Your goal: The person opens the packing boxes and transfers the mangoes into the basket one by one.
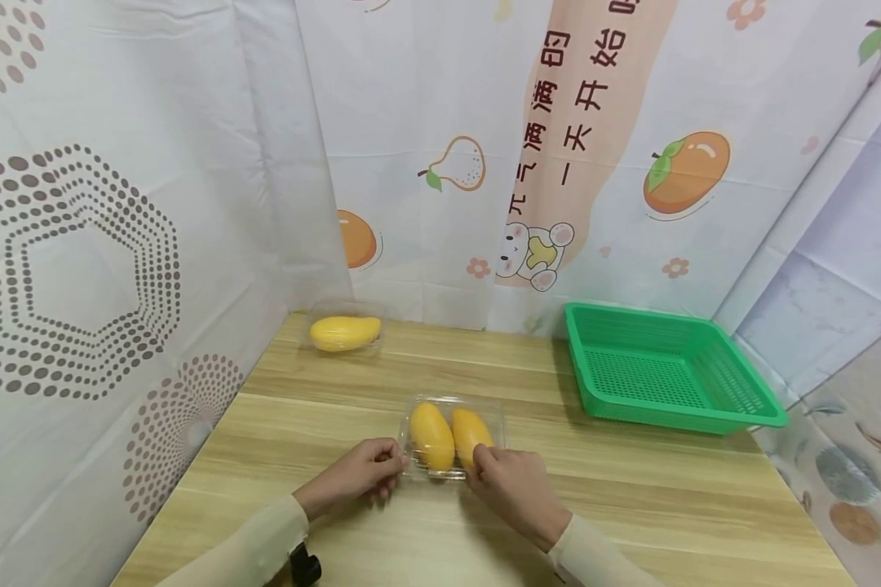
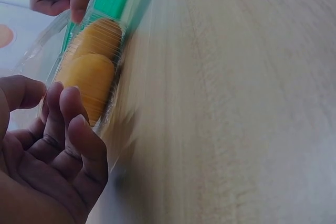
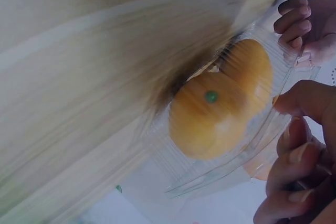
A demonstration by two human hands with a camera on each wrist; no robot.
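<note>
Two yellow mangoes, the left one (image 1: 431,436) and the right one (image 1: 471,432), lie side by side in a clear plastic box (image 1: 501,430) on the table. My left hand (image 1: 360,474) pinches the box's near left edge between thumb and forefinger, its other fingers loosely curled. At the near right edge, my right hand (image 1: 517,493) pinches the rim with thumb and forefinger. The right wrist view shows a mango (image 3: 207,124) with a green dot behind the ribbed clear wall. Whether the lid is fully pressed down I cannot tell.
Another clear box holding a yellow mango (image 1: 345,333) stands at the back left of the wooden table (image 1: 323,399). A green plastic basket (image 1: 649,412) is at the back right. Printed curtains (image 1: 411,98) hang along the back and sides.
</note>
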